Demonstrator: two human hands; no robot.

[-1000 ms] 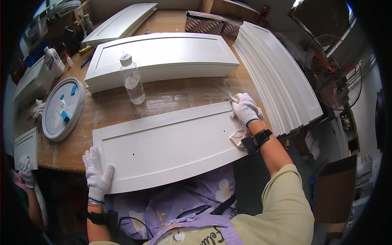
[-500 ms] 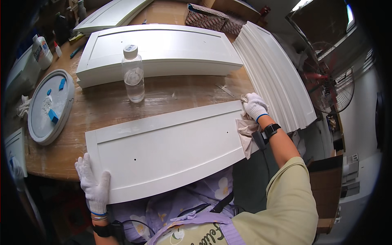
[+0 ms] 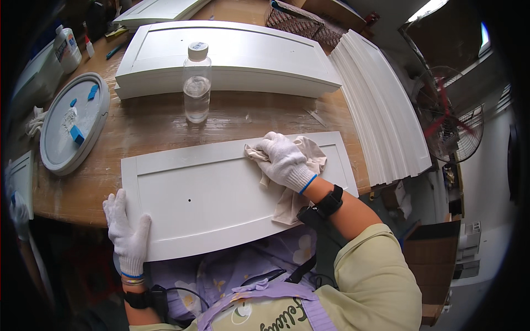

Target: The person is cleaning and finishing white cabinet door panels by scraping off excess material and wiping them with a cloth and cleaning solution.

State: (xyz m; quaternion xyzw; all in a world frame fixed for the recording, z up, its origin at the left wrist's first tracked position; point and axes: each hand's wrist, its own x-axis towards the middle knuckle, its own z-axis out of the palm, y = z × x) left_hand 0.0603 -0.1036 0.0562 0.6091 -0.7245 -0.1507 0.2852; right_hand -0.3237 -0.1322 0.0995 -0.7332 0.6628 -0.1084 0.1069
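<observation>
A white framed panel (image 3: 221, 198) lies flat at the table's near edge, a small dark hole showing in its face. My right hand (image 3: 284, 160), in a white knit glove, is closed on a beige cloth (image 3: 310, 154) and presses it on the panel near the far rail; part of the cloth trails toward the near edge. At the panel's left end rests my left hand (image 3: 128, 226), gloved too, with fingers stretched and thumb spread along the edge. Beyond the panel stands a clear bottle (image 3: 197, 99) with a white cap, partly filled with clear liquid.
Stacked white panels (image 3: 232, 52) lie behind the bottle, and another stack (image 3: 381, 110) runs along the right. A round grey lid (image 3: 74, 124) with blue blocks and white powder sits at left. A red-bladed fan (image 3: 447, 113) stands beyond the right stack. Someone else's gloved hand (image 3: 21, 212) shows far left.
My right hand has moved the cloth left from the panel's right end toward its middle. My left hand stays at the left edge. The whole view has shifted slightly.
</observation>
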